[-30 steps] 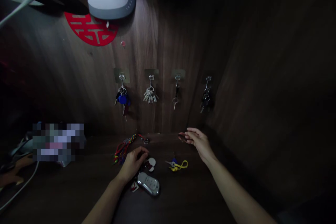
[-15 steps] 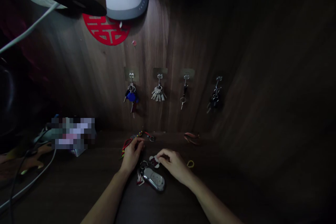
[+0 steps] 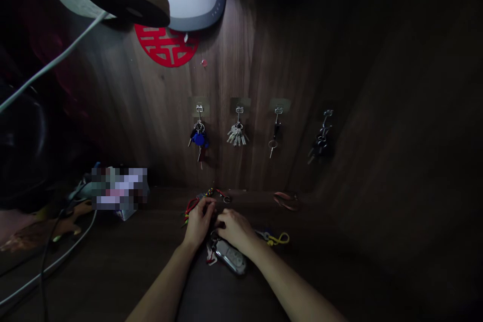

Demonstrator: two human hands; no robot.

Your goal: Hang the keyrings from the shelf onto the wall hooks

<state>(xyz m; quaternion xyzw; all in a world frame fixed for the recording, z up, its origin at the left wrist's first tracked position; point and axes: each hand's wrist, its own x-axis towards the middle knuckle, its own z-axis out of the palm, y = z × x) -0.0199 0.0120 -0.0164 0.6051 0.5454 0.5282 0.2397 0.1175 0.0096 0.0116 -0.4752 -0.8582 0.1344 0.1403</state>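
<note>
Right hand [image 3: 234, 227] curled beside left hand [image 3: 199, 221]

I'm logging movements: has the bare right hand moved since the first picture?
Yes: the right hand moved leftward, from right of the third-from-left silver metal wall hook to left of it.

The silver remote [image 3: 231, 256] lies flat on the dark wooden table [image 3: 128, 256], well forward of its back edge, its long body slanting so that the lower-right end points towards the front. Its face is pale, its rim shiny. By its upper-left end, a small white-and-red tag [image 3: 212, 256] rests on the tabletop. Close to the back edge lies the red cord [image 3: 191, 205], partly covered, with a yellow-and-black beaded stretch and a metal ring [image 3: 227, 199] at its right end.
</note>
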